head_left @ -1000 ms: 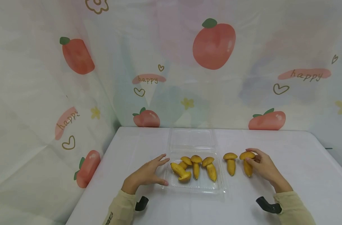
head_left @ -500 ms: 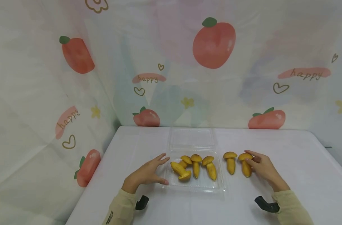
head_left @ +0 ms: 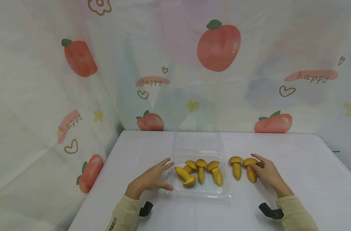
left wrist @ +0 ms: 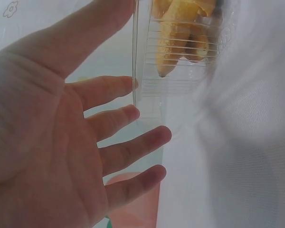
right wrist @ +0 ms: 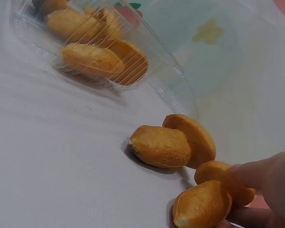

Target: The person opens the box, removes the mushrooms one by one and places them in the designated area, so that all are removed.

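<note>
A clear plastic box (head_left: 198, 193) lies on the table with its lid (head_left: 196, 142) folded back. Several yellow toy mushrooms (head_left: 216, 173) lie inside it. At the box's left side is my left hand (head_left: 147, 177), fingers spread and thumb apart, its tips at the rim. To the right of the box, my right hand (head_left: 269, 175) pinches a yellow mushroom (head_left: 251, 173) by its cap, thumb on one side. Another mushroom (head_left: 236, 168) lies between that one and the box, cap toward the back. Part of the gripped mushroom is hidden by the fingers in the right wrist view.
The white table (head_left: 198, 215) ends at a fabric backdrop (head_left: 175, 48) printed with peaches and hearts. A black curved piece (head_left: 271, 211) sits at the right wrist, and a similar black piece (head_left: 146, 209) at the left one.
My right hand has moved a little to the left with the mushroom, bringing it closer to the neighbouring mushroom. The left hand and the box stay where they were.
</note>
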Demonstrator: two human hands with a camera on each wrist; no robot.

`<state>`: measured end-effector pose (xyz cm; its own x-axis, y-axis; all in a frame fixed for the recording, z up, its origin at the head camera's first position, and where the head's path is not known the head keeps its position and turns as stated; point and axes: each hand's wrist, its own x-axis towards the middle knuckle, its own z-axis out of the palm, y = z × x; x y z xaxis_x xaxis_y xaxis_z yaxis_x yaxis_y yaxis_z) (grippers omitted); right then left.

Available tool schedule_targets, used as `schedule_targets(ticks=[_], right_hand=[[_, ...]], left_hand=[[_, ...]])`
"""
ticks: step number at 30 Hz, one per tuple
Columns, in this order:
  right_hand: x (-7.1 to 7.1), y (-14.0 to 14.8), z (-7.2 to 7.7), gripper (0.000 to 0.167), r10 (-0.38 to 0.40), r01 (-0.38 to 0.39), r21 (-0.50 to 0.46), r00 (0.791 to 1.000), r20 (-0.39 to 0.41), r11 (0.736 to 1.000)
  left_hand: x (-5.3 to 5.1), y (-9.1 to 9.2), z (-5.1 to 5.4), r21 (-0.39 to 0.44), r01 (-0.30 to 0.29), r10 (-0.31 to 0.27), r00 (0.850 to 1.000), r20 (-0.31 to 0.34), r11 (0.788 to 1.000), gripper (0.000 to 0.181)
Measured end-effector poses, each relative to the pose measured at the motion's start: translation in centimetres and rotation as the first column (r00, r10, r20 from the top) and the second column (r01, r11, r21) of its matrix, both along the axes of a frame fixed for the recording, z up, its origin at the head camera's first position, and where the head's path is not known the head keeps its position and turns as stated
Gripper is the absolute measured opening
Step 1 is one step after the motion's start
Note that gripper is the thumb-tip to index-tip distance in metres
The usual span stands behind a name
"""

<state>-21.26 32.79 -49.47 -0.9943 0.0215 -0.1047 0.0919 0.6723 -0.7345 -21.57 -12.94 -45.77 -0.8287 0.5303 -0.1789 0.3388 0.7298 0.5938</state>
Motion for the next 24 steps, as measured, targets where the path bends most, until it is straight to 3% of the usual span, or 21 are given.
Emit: schedule_targets(ticks=[16, 24], right_hand=[[-0.07, -0.11, -0.53, 0.049, -0.061, 0.063, 0.042, 0.997, -0.053, 0.997], [-0.04, 0.18, -0.52, 0.051, -0.043, 0.048, 0.065, 0.997, -0.069, 0.997]], left_hand=[[0.07, 0.0, 0.07, 0.005, -0.001, 0.001, 1.0, -0.005, 1.0, 0.097], [0.13, 0.01, 0.04, -0.003, 0.005, -0.005, 1.0, -0.015, 1.0, 0.097]])
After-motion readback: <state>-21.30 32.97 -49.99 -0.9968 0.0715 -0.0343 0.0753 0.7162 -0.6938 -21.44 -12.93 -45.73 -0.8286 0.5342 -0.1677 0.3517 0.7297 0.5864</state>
